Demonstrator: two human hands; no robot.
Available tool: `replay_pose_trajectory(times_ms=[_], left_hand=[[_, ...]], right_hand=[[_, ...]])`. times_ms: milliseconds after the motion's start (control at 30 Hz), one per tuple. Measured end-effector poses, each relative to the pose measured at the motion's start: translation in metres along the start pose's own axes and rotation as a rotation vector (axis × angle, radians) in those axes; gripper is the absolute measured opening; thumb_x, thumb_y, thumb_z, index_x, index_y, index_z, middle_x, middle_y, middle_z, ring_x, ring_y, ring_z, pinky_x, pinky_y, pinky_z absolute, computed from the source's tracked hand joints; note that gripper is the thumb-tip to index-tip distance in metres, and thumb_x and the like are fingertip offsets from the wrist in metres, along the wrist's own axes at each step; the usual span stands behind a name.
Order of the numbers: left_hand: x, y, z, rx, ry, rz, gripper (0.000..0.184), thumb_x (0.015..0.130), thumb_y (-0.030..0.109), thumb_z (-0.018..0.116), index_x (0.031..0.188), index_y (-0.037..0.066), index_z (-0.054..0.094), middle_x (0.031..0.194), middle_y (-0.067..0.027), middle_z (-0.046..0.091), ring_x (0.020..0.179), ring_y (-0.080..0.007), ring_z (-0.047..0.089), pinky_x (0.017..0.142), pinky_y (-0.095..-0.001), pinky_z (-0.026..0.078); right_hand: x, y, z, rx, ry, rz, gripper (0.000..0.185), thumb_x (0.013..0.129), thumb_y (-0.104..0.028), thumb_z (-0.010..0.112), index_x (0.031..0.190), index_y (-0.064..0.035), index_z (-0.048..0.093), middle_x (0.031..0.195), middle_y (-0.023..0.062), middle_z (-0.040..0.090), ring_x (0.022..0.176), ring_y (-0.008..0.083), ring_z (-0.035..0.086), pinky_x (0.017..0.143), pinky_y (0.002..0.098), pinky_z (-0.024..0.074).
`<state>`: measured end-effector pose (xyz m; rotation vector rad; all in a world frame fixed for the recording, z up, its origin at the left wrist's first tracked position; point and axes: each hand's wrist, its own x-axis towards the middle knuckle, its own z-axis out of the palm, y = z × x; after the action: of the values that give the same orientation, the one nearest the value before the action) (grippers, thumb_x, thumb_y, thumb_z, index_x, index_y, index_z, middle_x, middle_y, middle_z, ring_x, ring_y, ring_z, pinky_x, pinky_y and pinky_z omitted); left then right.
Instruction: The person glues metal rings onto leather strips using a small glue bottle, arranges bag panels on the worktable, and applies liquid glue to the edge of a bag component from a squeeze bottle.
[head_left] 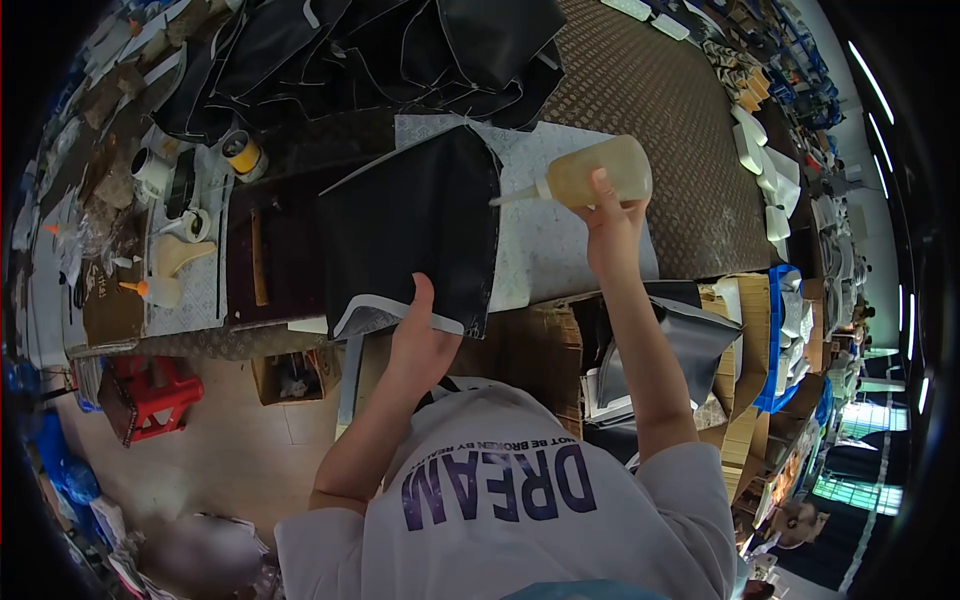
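Observation:
My left hand grips the lower edge of a black leather-like piece, its thumb on top and a pale strip beside it. In my right hand is a translucent squeeze bottle with yellowish liquid, lying nearly on its side. The bottle's narrow nozzle points left, and its tip is at the right edge of the black piece. Under the bottle and the piece lies a light patterned sheet.
Black pieces are heaped at the back. A yellow-labelled can, a wooden-handled tool and another glue bottle stand or lie left. Below are a red stool and cardboard boxes.

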<state>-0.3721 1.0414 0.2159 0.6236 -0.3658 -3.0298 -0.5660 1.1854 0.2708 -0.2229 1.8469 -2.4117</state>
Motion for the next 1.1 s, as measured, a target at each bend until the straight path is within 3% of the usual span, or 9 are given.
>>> replay_pose_trajectory(times_ms=[167,233,300,367,467,567,767,967,1100], left_hand=[[0.005,0.003,0.002,-0.025,-0.012,0.021,0.056,0.093,0.047,0.043,0.124,0.001,0.048,0.125,-0.0045,0.053,0.115,-0.017,0.049,0.098,-0.0311,0.037],[0.012,-0.002,-0.009,0.381,0.047,0.168,0.054,0.092,0.047,0.043,0.122,0.003,0.049,0.121,-0.0051,0.055,0.112,-0.0172,0.051,0.098,-0.0312,0.037],[0.01,0.001,-0.006,0.344,0.02,0.143,0.051,0.092,0.047,0.044,0.12,0.005,0.051,0.118,-0.0058,0.057,0.109,-0.0173,0.052,0.097,-0.0314,0.036],[0.004,0.014,0.012,-0.135,-0.1,-0.054,0.047,0.092,0.045,0.045,0.116,0.006,0.053,0.113,-0.0066,0.058,0.107,-0.0171,0.053,0.097,-0.0318,0.036],[0.022,0.03,-0.016,0.543,-0.41,0.378,0.057,0.091,0.036,0.048,0.133,0.0,0.033,0.126,-0.0093,0.048,0.118,-0.0188,0.043,0.103,-0.0307,0.029],[0.011,0.074,0.024,1.234,-0.235,0.61,0.057,0.081,-0.001,0.062,0.131,-0.002,0.035,0.125,-0.0094,0.048,0.116,-0.0181,0.044,0.098,-0.0312,0.033],[0.024,0.149,0.081,1.267,-0.025,1.003,0.017,0.083,0.001,0.058,0.1,0.001,0.055,0.086,-0.0017,0.057,0.079,-0.0088,0.053,0.072,-0.0215,0.04],[0.039,0.175,0.117,1.518,-0.351,0.692,0.011,0.087,0.011,0.058,0.088,0.001,0.052,0.071,0.0042,0.045,0.069,-0.0039,0.04,0.063,-0.0208,0.035],[0.048,0.149,0.107,1.792,-0.263,0.703,0.023,0.086,0.014,0.06,0.104,0.0,0.059,0.09,-0.005,0.061,0.076,-0.0103,0.054,0.067,-0.0244,0.043]], right_hand=[[-0.058,-0.012,-0.008,0.028,-0.032,0.071,0.08,0.076,-0.022,0.074,0.134,-0.0107,0.021,0.123,0.008,0.04,0.111,0.0207,0.048,0.085,0.0405,0.0488],[-0.079,-0.007,-0.015,0.068,-0.04,0.082,0.079,0.075,-0.021,0.074,0.134,-0.0106,0.023,0.123,0.0067,0.04,0.111,0.0196,0.048,0.089,0.0393,0.0464],[-0.097,-0.004,-0.018,0.024,-0.113,0.097,0.076,0.076,-0.024,0.074,0.133,-0.0089,0.026,0.122,0.0067,0.043,0.11,0.0195,0.049,0.091,0.0383,0.0443],[-0.1,-0.007,-0.019,0.101,-0.169,0.163,0.072,0.077,-0.027,0.073,0.131,-0.0073,0.03,0.121,0.0068,0.046,0.11,0.0201,0.05,0.092,0.0378,0.044],[-0.085,-0.034,-0.019,0.341,-0.178,0.27,0.064,0.08,-0.033,0.069,0.127,-0.0056,0.035,0.118,0.0074,0.05,0.109,0.0221,0.052,0.09,0.0384,0.0465],[-0.059,-0.059,-0.019,0.37,-0.08,0.102,0.056,0.084,-0.036,0.063,0.124,-0.0056,0.038,0.118,0.0082,0.051,0.11,0.0242,0.053,0.089,0.0403,0.0489],[-0.029,-0.105,0.01,0.409,-0.137,-0.13,0.057,0.084,-0.037,0.063,0.127,-0.0074,0.037,0.12,0.0089,0.05,0.111,0.025,0.053,0.09,0.0414,0.0482],[0.0,-0.119,0.047,0.351,-0.247,-0.232,0.058,0.083,-0.03,0.066,0.127,-0.0087,0.034,0.118,0.0082,0.05,0.108,0.0236,0.054,0.088,0.0403,0.0484],[0.005,-0.11,0.068,0.191,-0.206,-0.286,0.059,0.081,-0.026,0.069,0.126,-0.0089,0.034,0.118,0.0073,0.049,0.106,0.0221,0.054,0.087,0.0401,0.0482]])
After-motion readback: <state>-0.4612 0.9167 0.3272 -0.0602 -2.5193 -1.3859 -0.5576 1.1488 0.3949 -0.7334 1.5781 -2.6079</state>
